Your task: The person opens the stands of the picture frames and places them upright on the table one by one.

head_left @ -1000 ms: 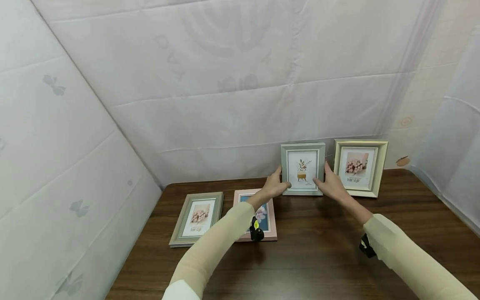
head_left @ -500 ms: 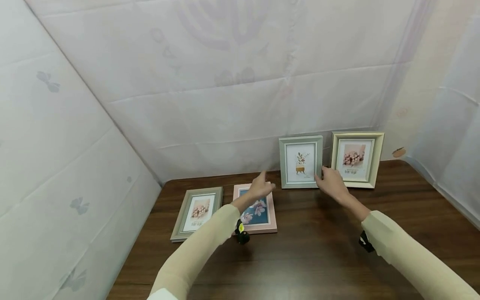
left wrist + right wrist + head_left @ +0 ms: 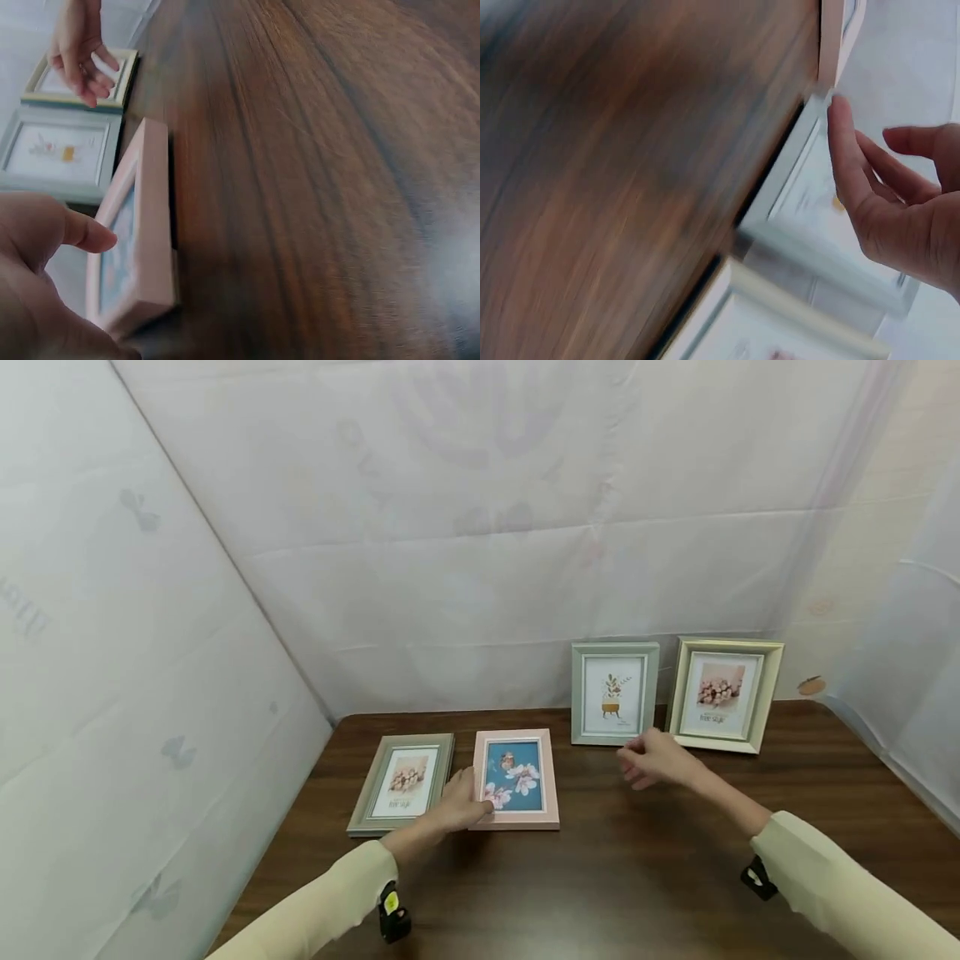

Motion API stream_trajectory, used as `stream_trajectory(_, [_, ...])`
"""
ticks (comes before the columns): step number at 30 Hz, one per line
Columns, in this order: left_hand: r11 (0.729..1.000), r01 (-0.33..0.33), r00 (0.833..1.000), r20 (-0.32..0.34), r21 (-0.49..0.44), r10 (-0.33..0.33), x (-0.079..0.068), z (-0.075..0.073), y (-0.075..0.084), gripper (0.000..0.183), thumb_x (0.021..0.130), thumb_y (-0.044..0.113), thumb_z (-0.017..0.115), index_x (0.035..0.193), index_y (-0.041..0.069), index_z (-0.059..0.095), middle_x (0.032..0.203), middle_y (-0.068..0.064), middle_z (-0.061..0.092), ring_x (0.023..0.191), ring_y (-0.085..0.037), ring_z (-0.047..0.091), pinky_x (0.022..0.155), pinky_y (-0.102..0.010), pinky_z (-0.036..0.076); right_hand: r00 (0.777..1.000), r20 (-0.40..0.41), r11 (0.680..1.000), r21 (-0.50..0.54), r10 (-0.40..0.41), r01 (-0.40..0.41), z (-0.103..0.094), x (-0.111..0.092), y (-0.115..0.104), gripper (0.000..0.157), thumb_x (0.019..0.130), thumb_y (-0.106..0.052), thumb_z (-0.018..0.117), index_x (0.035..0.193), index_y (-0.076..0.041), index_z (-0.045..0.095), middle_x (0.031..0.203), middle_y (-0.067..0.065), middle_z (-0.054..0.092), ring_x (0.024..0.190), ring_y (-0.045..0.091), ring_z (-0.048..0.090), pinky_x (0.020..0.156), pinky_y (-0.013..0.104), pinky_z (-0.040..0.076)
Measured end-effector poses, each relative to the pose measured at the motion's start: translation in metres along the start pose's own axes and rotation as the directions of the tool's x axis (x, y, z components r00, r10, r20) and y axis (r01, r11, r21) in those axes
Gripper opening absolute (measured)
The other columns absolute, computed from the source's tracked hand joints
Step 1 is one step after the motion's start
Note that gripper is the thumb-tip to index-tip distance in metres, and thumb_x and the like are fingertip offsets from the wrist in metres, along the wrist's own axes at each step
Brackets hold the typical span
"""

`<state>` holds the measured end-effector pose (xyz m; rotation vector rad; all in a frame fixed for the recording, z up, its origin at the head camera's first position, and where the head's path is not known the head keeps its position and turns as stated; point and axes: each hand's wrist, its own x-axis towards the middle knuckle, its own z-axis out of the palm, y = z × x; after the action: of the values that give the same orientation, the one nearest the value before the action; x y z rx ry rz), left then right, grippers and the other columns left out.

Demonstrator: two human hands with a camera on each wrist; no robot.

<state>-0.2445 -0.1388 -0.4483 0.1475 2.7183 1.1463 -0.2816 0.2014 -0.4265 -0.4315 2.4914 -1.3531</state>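
My left hand is at the left edge of a pink picture frame, which lies face up and shows blossoms on blue. In the left wrist view the thumb reaches straight over that frame's near edge; the other fingers are mostly hidden. My right hand hovers with loosely bent fingers and nothing in it, just in front of a grey-green picture frame. That frame stands upright by the cloth wall and holds a potted-plant print. The right wrist view shows the fingers apart from the thumb.
A cream picture frame stands upright at the right, beside the grey-green one. Left of the pink frame lies a taupe picture frame with a flower print. Pale cloth walls enclose the dark wooden table at the back and sides.
Both hands have let go of the grey-green frame, which stays standing. My left hand has moved left and toward me to the pink frame; my right hand has drawn back slightly.
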Motion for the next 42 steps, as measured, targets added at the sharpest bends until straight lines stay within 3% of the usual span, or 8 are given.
stream_trajectory(3, [0.998, 0.022, 1.0, -0.017, -0.058, -0.023, 0.0, -0.003, -0.004, 0.075, 0.082, 0.006, 0.066, 0.146, -0.017, 0.035, 0.142, -0.033, 0.048, 0.131, -0.042, 0.048, 0.116, -0.058, 0.037, 0.998, 0.058, 0.999, -0.045, -0.001, 0.003, 0.022, 0.008, -0.007, 0.028, 0.103, -0.007, 0.054, 0.109, 0.017, 0.068, 0.088, 0.024, 0.074, 0.077, 0.032, 0.076, 0.064, 0.033, 0.063])
stream_trajectory(9, [0.977, 0.095, 0.995, 0.02, -0.19, -0.093, 0.001, 0.003, 0.001, 0.081, 0.088, 0.007, 0.065, 0.155, -0.012, 0.024, 0.155, -0.033, 0.037, 0.144, -0.044, 0.038, 0.123, -0.058, 0.026, 0.995, 0.098, 0.995, -0.101, 0.035, -0.025, 0.059, 0.014, -0.015, 0.028, 0.103, -0.008, 0.057, 0.118, 0.012, 0.068, 0.091, 0.016, 0.075, 0.074, 0.021, 0.074, 0.062, 0.032, 0.062])
stream_trajectory(18, [0.965, 0.167, 0.985, -0.002, -0.202, -0.171, 0.004, 0.011, 0.013, 0.083, 0.088, 0.011, 0.068, 0.155, -0.009, 0.024, 0.153, -0.031, 0.041, 0.143, -0.045, 0.038, 0.12, -0.06, 0.03, 0.994, 0.087, 0.992, -0.116, 0.058, -0.048, 0.071, 0.016, -0.009, 0.037, 0.102, -0.01, 0.057, 0.129, 0.016, 0.059, 0.096, 0.017, 0.072, 0.079, 0.02, 0.071, 0.064, 0.032, 0.062])
stream_trajectory(21, [0.956, 0.205, 0.978, 0.005, -0.211, -0.209, 0.004, 0.01, 0.014, 0.087, 0.089, 0.014, 0.068, 0.157, -0.008, 0.019, 0.158, -0.032, 0.034, 0.147, -0.048, 0.029, 0.121, -0.064, 0.025, 0.995, 0.071, 0.992, -0.108, 0.072, -0.064, 0.078, 0.023, -0.007, 0.043, 0.104, -0.011, 0.054, 0.134, 0.019, 0.053, 0.098, 0.019, 0.071, 0.083, 0.021, 0.071, 0.064, 0.032, 0.062])
stream_trajectory(25, [0.936, 0.245, 0.969, 0.03, -0.254, -0.246, 0.004, 0.011, 0.015, 0.087, 0.09, 0.015, 0.067, 0.159, -0.005, 0.018, 0.163, -0.032, 0.024, 0.151, -0.05, 0.019, 0.122, -0.067, 0.018, 0.998, 0.056, 0.989, -0.147, 0.031, -0.022, 0.088, 0.034, -0.008, 0.044, 0.104, -0.014, 0.054, 0.134, 0.019, 0.054, 0.08, 0.015, 0.067, 0.071, 0.021, 0.071, 0.062, 0.03, 0.06])
stream_trajectory(29, [0.907, 0.241, 0.966, -0.005, -0.346, -0.259, 0.002, 0.013, 0.018, 0.074, 0.088, 0.01, 0.063, 0.154, -0.004, 0.032, 0.16, -0.03, 0.032, 0.148, -0.048, 0.031, 0.12, -0.065, 0.027, 0.999, 0.045, 0.988, -0.153, 0.003, 0.004, 0.097, 0.035, -0.011, 0.038, 0.103, -0.014, 0.056, 0.127, 0.014, 0.061, 0.076, 0.01, 0.065, 0.062, 0.017, 0.067, 0.059, 0.027, 0.056])
stream_trajectory(37, [0.824, 0.242, 0.945, -0.069, -0.513, -0.32, 0.002, 0.011, 0.02, 0.06, 0.085, 0.0, 0.059, 0.142, -0.005, 0.044, 0.145, -0.031, 0.046, 0.129, -0.043, 0.051, 0.113, -0.058, 0.039, 0.998, -0.043, 0.994, -0.097, 0.051, -0.055, 0.1, 0.025, -0.014, 0.036, 0.097, -0.007, 0.063, 0.126, 0.014, 0.063, 0.101, 0.015, 0.072, 0.08, 0.015, 0.065, 0.068, 0.03, 0.058])
stream_trajectory(42, [0.791, 0.259, 0.931, -0.074, -0.554, -0.356, -0.001, 0.007, 0.016, 0.063, 0.082, -0.005, 0.064, 0.139, -0.006, 0.039, 0.126, -0.028, 0.054, 0.102, -0.03, 0.061, 0.091, -0.041, 0.054, 0.994, -0.082, 0.994, -0.078, 0.069, -0.075, 0.1, 0.018, -0.012, 0.035, 0.091, 0.0, 0.071, 0.123, 0.013, 0.064, 0.098, 0.014, 0.072, 0.086, 0.018, 0.066, 0.071, 0.032, 0.058])
